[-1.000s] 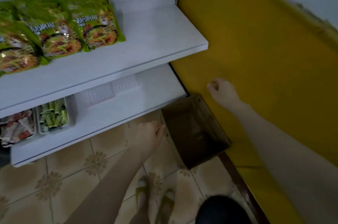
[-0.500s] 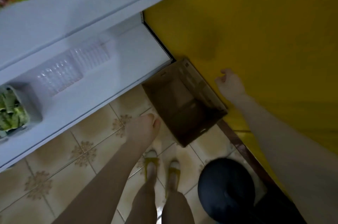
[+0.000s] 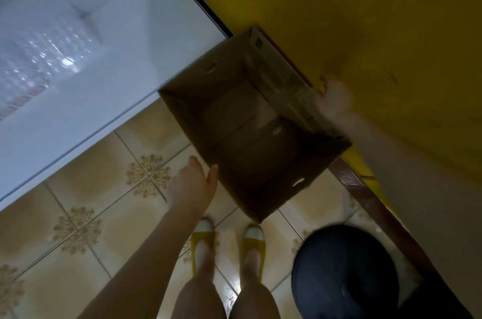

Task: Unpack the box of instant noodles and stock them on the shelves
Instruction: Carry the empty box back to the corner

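At the far left a white shelf (image 3: 99, 99) runs low across the view, and a clear ribbed plastic tray (image 3: 39, 65) lies on it, blurred and catching the light. In front of the shelf is a beige tiled floor (image 3: 86, 204) with brown flower patterns where the tile corners meet. The left hand (image 3: 194, 185) reaches out over these tiles with its fingers loosely spread and nothing in it; the thumb points up at the near left wall of the box, touching it or just short of it, which I cannot tell. The cardboard box (image 3: 203, 94) stands open on the floor, tilted in the view, one corner right at the front edge of the shelf and its far side against the wall. Its inside is dark, and only bare cardboard flaps show at the bottom. Below it two feet in yellow shoes (image 3: 202, 236) with white toes stand side by side on the tiles. The right hand (image 3: 335, 101) is at the far right rim of the box, close against the yellow wall (image 3: 365, 18); it is too blurred to tell whether it grips the rim. A dark brown skirting board (image 3: 370, 196) runs along the foot of the wall, and a dark round object (image 3: 344, 277) sits on the floor at the lower right.
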A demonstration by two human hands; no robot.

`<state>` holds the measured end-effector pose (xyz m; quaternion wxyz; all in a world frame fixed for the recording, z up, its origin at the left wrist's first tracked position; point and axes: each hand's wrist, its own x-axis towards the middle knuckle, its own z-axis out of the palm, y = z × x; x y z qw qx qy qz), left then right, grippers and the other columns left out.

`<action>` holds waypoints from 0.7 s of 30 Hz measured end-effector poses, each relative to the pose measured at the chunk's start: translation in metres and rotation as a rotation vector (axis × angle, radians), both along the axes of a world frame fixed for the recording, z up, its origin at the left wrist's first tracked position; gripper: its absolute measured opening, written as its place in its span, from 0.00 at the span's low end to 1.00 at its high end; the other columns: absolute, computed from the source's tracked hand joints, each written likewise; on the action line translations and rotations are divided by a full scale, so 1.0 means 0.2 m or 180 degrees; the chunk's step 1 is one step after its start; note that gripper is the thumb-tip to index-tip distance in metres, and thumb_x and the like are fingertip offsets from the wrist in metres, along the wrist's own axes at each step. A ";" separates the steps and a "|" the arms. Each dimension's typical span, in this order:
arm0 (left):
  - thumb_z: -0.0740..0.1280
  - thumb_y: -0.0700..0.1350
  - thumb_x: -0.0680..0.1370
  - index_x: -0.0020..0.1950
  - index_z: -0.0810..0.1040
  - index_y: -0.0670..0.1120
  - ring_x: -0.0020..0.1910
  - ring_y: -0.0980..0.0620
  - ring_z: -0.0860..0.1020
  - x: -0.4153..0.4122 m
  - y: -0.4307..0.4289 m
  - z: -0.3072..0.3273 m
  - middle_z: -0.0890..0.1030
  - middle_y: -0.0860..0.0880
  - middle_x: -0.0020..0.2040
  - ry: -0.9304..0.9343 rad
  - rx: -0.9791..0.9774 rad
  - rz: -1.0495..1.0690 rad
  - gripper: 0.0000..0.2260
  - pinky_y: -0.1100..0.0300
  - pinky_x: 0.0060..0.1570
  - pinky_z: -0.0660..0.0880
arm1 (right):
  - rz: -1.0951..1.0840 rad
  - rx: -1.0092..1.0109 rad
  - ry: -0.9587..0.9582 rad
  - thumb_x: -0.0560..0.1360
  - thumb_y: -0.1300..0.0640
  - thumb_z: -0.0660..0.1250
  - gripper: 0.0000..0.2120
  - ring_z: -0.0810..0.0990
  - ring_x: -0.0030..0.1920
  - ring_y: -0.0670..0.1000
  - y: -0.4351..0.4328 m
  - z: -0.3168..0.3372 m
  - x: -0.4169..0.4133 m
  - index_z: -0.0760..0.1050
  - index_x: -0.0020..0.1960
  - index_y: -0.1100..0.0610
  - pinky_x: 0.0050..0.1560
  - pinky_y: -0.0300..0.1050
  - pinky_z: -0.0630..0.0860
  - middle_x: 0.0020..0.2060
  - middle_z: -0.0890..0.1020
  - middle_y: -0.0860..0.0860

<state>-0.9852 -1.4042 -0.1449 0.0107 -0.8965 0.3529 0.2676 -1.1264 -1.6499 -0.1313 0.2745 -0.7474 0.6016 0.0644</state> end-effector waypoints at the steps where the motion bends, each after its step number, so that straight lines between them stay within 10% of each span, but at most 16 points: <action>1: 0.54 0.58 0.79 0.56 0.67 0.40 0.41 0.43 0.78 0.00 -0.01 -0.06 0.78 0.42 0.44 0.0025 -0.0006 0.0095 0.22 0.56 0.34 0.70 | 0.0053 -0.0044 0.0020 0.80 0.55 0.57 0.21 0.72 0.63 0.62 -0.02 -0.06 0.01 0.63 0.69 0.64 0.58 0.52 0.71 0.65 0.72 0.62; 7: 0.58 0.58 0.78 0.71 0.56 0.36 0.49 0.41 0.79 -0.02 -0.04 -0.31 0.79 0.39 0.52 0.0383 -0.0050 0.0703 0.32 0.52 0.40 0.75 | 0.0172 -0.0127 0.0260 0.81 0.56 0.56 0.19 0.72 0.63 0.63 -0.10 -0.29 0.06 0.64 0.66 0.67 0.56 0.52 0.70 0.61 0.74 0.64; 12: 0.64 0.51 0.77 0.65 0.62 0.38 0.38 0.48 0.76 -0.04 -0.06 -0.41 0.78 0.43 0.46 0.0837 -0.0285 0.1245 0.24 0.60 0.29 0.70 | 0.0211 -0.0183 0.0461 0.80 0.56 0.57 0.19 0.73 0.61 0.63 -0.16 -0.40 0.09 0.64 0.65 0.67 0.55 0.53 0.71 0.60 0.74 0.65; 21: 0.61 0.37 0.77 0.66 0.60 0.38 0.44 0.41 0.78 -0.03 0.01 -0.46 0.78 0.38 0.53 0.0830 -0.0684 0.1652 0.19 0.51 0.40 0.76 | 0.0278 -0.0581 0.0620 0.79 0.57 0.59 0.14 0.70 0.61 0.64 -0.09 -0.49 0.11 0.70 0.61 0.64 0.58 0.52 0.69 0.60 0.71 0.65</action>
